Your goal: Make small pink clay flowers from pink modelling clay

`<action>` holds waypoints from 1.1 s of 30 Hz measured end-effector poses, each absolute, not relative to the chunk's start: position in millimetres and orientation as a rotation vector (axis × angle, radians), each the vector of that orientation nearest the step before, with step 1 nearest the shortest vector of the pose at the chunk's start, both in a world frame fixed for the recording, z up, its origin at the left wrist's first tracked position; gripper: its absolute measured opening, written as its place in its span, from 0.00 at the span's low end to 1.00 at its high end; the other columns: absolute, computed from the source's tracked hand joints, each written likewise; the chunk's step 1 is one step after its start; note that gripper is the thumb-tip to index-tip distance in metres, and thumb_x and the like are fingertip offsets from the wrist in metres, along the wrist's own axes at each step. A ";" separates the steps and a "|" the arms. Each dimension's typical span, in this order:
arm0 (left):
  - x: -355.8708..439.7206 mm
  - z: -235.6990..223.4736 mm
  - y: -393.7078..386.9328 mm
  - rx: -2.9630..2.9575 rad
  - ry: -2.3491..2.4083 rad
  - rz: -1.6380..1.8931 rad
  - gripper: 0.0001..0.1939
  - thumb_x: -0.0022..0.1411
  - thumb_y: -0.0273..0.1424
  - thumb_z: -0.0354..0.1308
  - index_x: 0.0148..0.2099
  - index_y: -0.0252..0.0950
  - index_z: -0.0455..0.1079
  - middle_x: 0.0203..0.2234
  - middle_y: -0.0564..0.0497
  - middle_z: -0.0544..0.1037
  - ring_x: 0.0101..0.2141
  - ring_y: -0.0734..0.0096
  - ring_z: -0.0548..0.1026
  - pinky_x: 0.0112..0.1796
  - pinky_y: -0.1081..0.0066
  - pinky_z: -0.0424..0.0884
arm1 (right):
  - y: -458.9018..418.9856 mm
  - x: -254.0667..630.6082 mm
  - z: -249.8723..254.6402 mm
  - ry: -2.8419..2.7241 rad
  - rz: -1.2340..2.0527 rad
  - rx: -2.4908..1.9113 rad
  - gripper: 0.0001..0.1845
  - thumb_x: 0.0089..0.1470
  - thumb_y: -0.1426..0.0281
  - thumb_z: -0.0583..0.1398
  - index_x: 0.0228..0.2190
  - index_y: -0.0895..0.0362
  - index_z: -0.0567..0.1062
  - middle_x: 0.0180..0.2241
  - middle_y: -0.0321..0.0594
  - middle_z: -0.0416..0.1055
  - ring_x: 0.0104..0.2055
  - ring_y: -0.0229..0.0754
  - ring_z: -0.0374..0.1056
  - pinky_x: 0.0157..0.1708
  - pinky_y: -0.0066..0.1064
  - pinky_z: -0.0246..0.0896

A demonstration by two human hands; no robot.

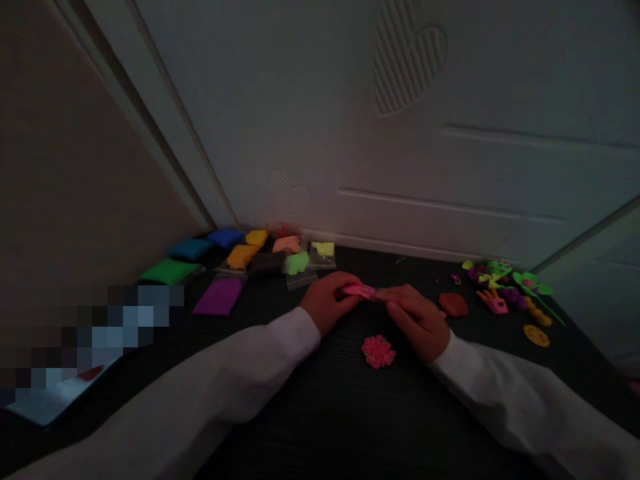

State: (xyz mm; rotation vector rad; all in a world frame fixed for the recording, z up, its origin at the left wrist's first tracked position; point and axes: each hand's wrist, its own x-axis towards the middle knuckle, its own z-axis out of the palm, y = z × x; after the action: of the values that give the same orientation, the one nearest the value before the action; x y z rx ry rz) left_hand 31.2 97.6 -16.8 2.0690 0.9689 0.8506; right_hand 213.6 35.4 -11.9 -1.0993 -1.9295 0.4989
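Between my two hands is a small clear packet of pink modelling clay, above the dark table. My left hand is closed around its left end, thumb in front. The fingers of my right hand pinch the clear plastic at the packet's right end. Just below the hands, a round cluster of pink clay flowers with bits of green lies on the table. A flat reddish-brown clay piece rests to the right of my right hand.
Clay packets in several colours, among them purple and green, lie at the back left. Small finished clay figures, including a pink cup and a yellow disc, sit at the right. A white panel rises behind the table.
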 end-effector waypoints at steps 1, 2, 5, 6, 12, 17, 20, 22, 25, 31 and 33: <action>30.7 -15.4 98.4 2.061 0.964 0.849 0.10 0.50 0.29 0.54 0.38 0.36 0.66 0.35 0.50 0.72 0.37 0.69 0.70 0.38 0.68 0.66 | 35.3 213.2 -10.1 -1.939 0.498 -1.103 0.16 0.51 0.71 0.51 0.43 0.47 0.68 0.40 0.39 0.68 0.43 0.43 0.62 0.42 0.40 0.55; 30.1 -13.9 99.2 2.056 0.959 0.850 0.10 0.50 0.28 0.54 0.38 0.36 0.67 0.35 0.50 0.72 0.36 0.69 0.70 0.38 0.69 0.67 | 35.2 212.6 -8.1 -1.944 0.492 -1.110 0.17 0.51 0.71 0.51 0.43 0.46 0.68 0.39 0.39 0.68 0.43 0.44 0.62 0.42 0.41 0.56; 28.1 -10.2 101.8 2.060 0.913 0.840 0.10 0.49 0.27 0.55 0.37 0.37 0.69 0.34 0.50 0.73 0.36 0.69 0.71 0.39 0.70 0.67 | 35.4 210.2 -1.7 -1.965 0.490 -1.145 0.18 0.51 0.72 0.50 0.43 0.45 0.67 0.36 0.38 0.69 0.40 0.44 0.63 0.38 0.41 0.59; 27.6 -9.7 102.4 2.063 0.903 0.843 0.10 0.49 0.27 0.55 0.37 0.37 0.69 0.34 0.50 0.74 0.36 0.69 0.71 0.39 0.69 0.67 | 35.5 209.4 0.1 -1.968 0.495 -1.167 0.19 0.51 0.73 0.49 0.44 0.46 0.66 0.37 0.39 0.68 0.41 0.44 0.62 0.38 0.41 0.59; 26.2 -10.5 102.6 2.078 0.857 0.844 0.12 0.49 0.26 0.56 0.39 0.38 0.69 0.35 0.50 0.74 0.37 0.70 0.71 0.40 0.70 0.67 | 36.6 208.2 4.5 -1.997 0.510 -1.211 0.19 0.50 0.73 0.49 0.43 0.47 0.67 0.36 0.40 0.67 0.39 0.44 0.62 0.36 0.40 0.60; 24.9 -10.9 99.9 2.110 0.849 0.826 0.12 0.50 0.26 0.55 0.39 0.38 0.69 0.36 0.50 0.73 0.38 0.71 0.70 0.41 0.70 0.66 | 34.7 210.1 2.4 -2.017 0.535 -1.197 0.19 0.51 0.74 0.48 0.44 0.48 0.66 0.39 0.41 0.66 0.41 0.44 0.61 0.40 0.41 0.58; 24.4 -12.0 98.5 2.132 0.849 0.827 0.10 0.50 0.26 0.54 0.38 0.37 0.68 0.36 0.50 0.73 0.38 0.71 0.70 0.41 0.69 0.66 | 33.1 211.0 0.6 -2.039 0.537 -1.176 0.18 0.51 0.74 0.49 0.44 0.49 0.66 0.39 0.41 0.66 0.42 0.44 0.60 0.41 0.41 0.56; 24.8 -13.7 98.5 2.146 0.843 0.832 0.10 0.50 0.26 0.54 0.38 0.36 0.68 0.36 0.50 0.73 0.38 0.70 0.70 0.41 0.69 0.66 | 33.1 211.2 -1.6 -2.052 0.520 -1.161 0.18 0.51 0.74 0.50 0.44 0.50 0.66 0.39 0.41 0.66 0.42 0.43 0.60 0.41 0.40 0.56; 26.2 -17.4 100.3 2.154 0.834 0.853 0.11 0.51 0.26 0.54 0.39 0.35 0.68 0.36 0.50 0.73 0.38 0.70 0.70 0.41 0.68 0.65 | 35.4 211.4 -7.0 -2.057 0.473 -1.155 0.16 0.51 0.74 0.51 0.43 0.53 0.67 0.38 0.42 0.67 0.41 0.43 0.60 0.40 0.39 0.56; 29.6 -22.3 105.9 2.126 0.821 0.803 0.11 0.52 0.27 0.54 0.40 0.34 0.68 0.36 0.49 0.72 0.39 0.70 0.69 0.42 0.67 0.64 | 39.7 212.7 -17.9 -2.013 0.408 -1.211 0.10 0.52 0.72 0.51 0.37 0.59 0.68 0.36 0.41 0.66 0.40 0.40 0.61 0.39 0.38 0.56; 30.6 -23.7 107.6 2.108 0.836 0.766 0.11 0.54 0.29 0.53 0.42 0.32 0.66 0.39 0.48 0.70 0.42 0.67 0.68 0.44 0.60 0.62 | 39.8 213.0 -19.6 -1.998 0.405 -1.241 0.10 0.53 0.69 0.51 0.36 0.59 0.67 0.37 0.40 0.65 0.40 0.40 0.61 0.39 0.39 0.57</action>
State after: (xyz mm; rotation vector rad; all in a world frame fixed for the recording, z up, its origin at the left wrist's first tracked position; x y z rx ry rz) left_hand 30.6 107.6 -23.7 2.1078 0.8356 0.7657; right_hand 213.0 39.8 -19.6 -1.2410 -1.9985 0.4053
